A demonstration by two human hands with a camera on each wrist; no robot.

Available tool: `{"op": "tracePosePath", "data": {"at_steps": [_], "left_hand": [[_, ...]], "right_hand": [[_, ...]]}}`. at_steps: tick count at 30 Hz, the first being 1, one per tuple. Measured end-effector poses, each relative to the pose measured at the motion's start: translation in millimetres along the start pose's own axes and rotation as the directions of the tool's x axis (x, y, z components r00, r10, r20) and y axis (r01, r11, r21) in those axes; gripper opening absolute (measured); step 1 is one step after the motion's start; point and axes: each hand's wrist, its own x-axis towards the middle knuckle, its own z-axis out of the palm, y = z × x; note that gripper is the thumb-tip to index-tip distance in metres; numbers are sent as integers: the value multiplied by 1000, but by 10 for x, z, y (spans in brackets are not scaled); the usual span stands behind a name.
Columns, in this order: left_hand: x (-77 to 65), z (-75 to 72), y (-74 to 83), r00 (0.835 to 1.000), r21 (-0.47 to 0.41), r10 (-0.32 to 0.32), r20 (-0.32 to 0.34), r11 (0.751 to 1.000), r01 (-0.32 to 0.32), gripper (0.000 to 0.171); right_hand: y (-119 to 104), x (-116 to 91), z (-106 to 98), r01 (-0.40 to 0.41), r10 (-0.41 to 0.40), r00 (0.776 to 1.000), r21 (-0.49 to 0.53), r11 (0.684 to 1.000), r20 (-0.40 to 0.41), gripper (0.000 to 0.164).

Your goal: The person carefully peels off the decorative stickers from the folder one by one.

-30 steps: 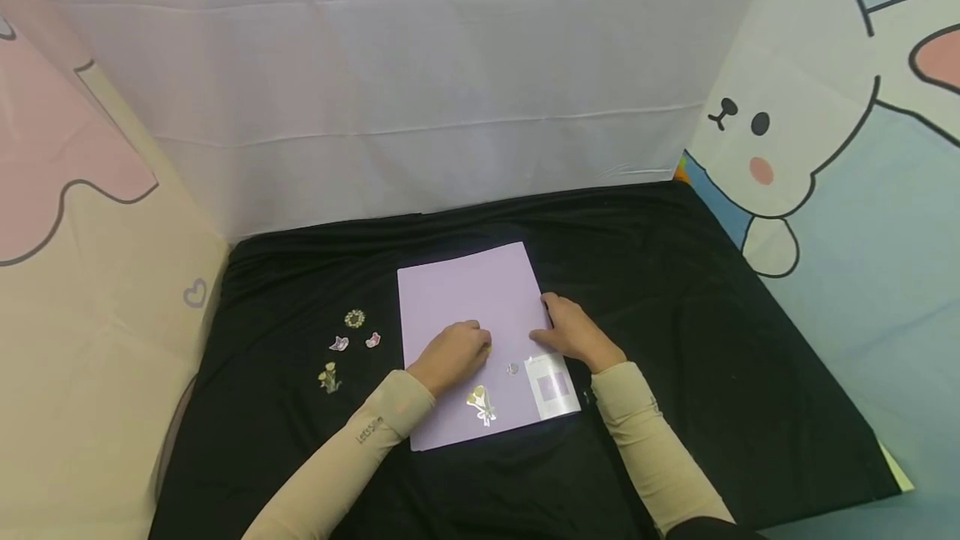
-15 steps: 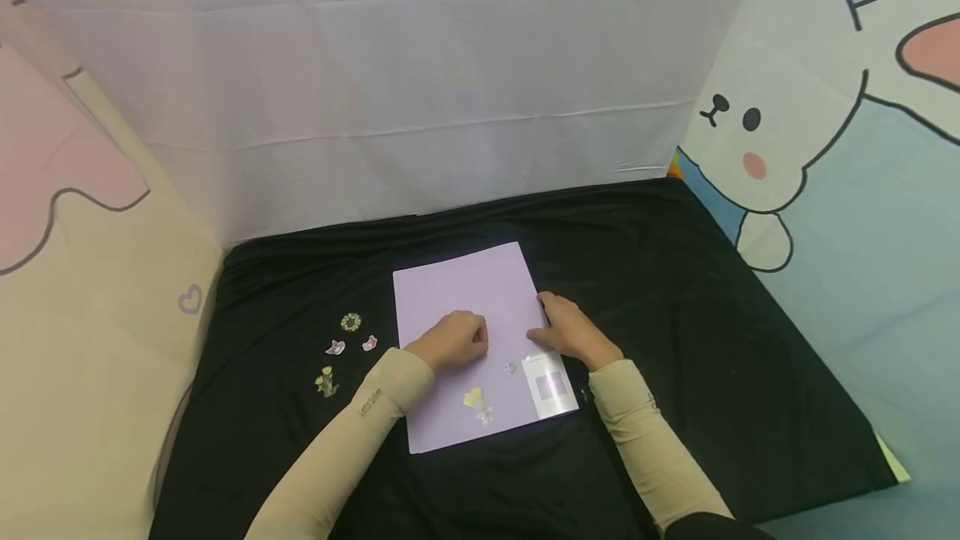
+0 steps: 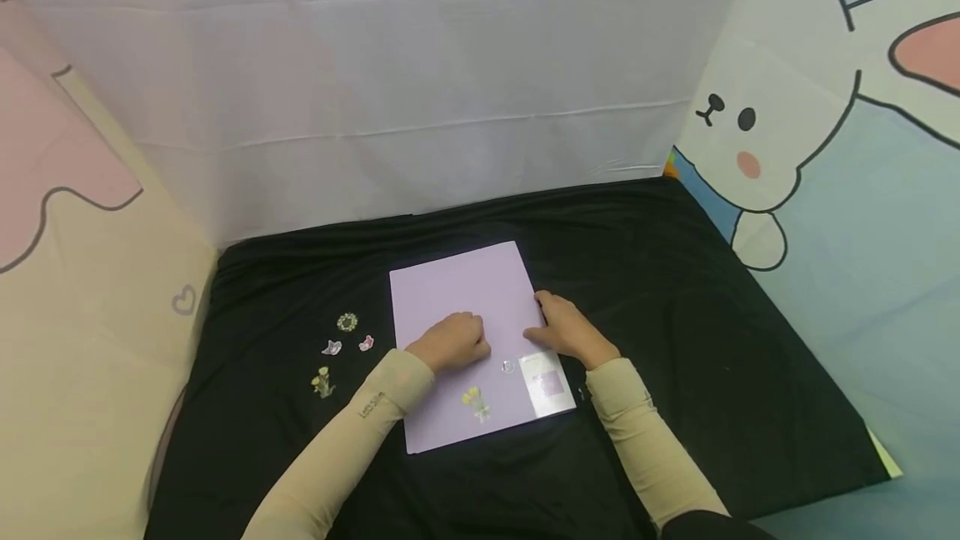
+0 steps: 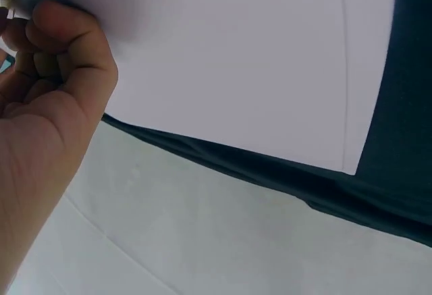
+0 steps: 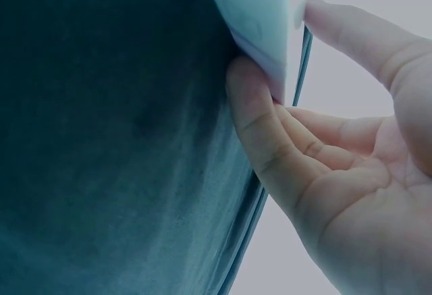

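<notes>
In the head view a lilac folder (image 3: 453, 290) lies on a black cloth, with a clear label pocket (image 3: 546, 384) at its near right corner. A yellow tulip sticker (image 3: 476, 403) and a small round clear sticker (image 3: 508, 367) are on its cover. My left hand (image 3: 452, 342) presses on the cover's middle with its fingers curled; I see nothing held, though the fingertips are partly hidden. My right hand (image 3: 570, 330) holds the folder's right edge, thumb above and fingers below. In the right wrist view, the index finger (image 5: 260, 116) touches under the folder's edge.
Left of the folder lie a wreath sticker (image 3: 347, 322), two small butterfly-like stickers, the pink one (image 3: 366, 343) nearer the folder, and a second tulip sticker (image 3: 322, 382). A white curtain (image 3: 420, 90) stands behind the black cloth (image 3: 675, 340), with printed sheets at both sides.
My left hand has tucked its fingers in, and a yellow bit seen at its fingertips a second ago is out of sight. My right hand keeps its place. The head view has shifted slightly.
</notes>
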Motion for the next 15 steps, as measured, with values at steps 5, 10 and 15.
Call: {"op": "tracePosePath", "data": {"at_steps": [5,10,15], "left_hand": [[-89,-6,-85,999,-80,-29,-40,996,25,13],[-255,-81,-217,993,-157,-94,-78,984,81,15],[-549,-194,-390,983,-187,-171,-65,970,157,19]], "right_hand": [[1,8,10,-9,9,1000,4,1000,5,70],[3,5,0,-3,3,1000,9,1000,3,68],[14,7,-8,-2,2,1000,20,1000,21,71]]}}
